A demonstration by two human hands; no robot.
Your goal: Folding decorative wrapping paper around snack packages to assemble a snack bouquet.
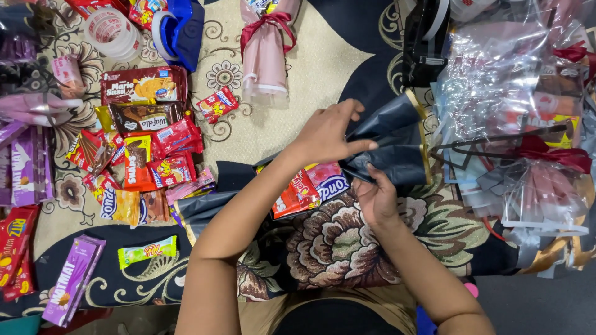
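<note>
Both of my hands work on a dark blue wrapping sheet with a gold edge (397, 139) lying on the patterned carpet. My left hand (329, 133) pinches the sheet's folded edge from above. My right hand (375, 195) grips the same sheet from below, fingers curled into the fold. Under my left forearm lie a red snack pack (297, 195) and a pink-and-blue snack pack (329, 180), partly covered by the sheet.
A heap of snack and biscuit packets (146, 142) lies at the left, purple bars (74, 279) nearer me. A pink wrapped bundle with a red ribbon (267, 49) stands at the top. Clear cellophane bundles with red ribbons (528, 124) crowd the right side.
</note>
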